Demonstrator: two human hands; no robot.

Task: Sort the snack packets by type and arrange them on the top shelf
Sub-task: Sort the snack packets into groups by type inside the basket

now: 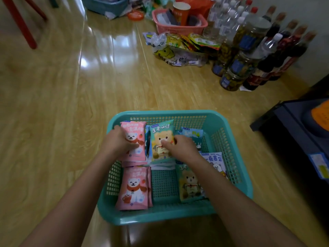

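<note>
A teal plastic basket sits on the wooden floor in front of me, holding several cartoon-bear snack packets. My left hand grips a stack of pink polar-bear packets at the basket's back left. My right hand pinches a teal brown-bear packet standing beside the pink stack. Another pink packet lies at the front left. A second brown-bear packet lies at the front right. Blue packets and a white-bear one lean against the right wall.
Behind the basket lie a clear bag of loose snacks, a pink basket, jars and bottles along the wall, and a blue basket. A dark shelf unit stands at the right. Red chair legs are far left.
</note>
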